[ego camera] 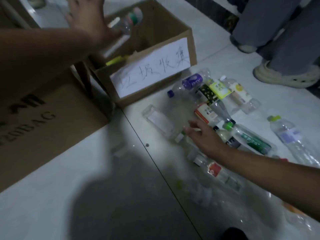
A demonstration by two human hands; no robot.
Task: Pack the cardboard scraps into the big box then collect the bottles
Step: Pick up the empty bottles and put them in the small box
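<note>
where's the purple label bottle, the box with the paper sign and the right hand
purple label bottle (192, 81): head view, on its purple label
box with the paper sign (150, 74): head view, on the sign, front wall
right hand (206, 137): head view, back of the hand

1. The big box (52, 118) stands on the floor (86, 170) at the left.
2. The labelled box (192, 47) stands just behind it, to its right.
3. One bottle (126, 26) is over the labelled box's opening.
4. The other bottles (192, 81) lie on the floor before and right of the labelled box.

Bottles (223, 108) crowding floor by box (152, 70)
</note>
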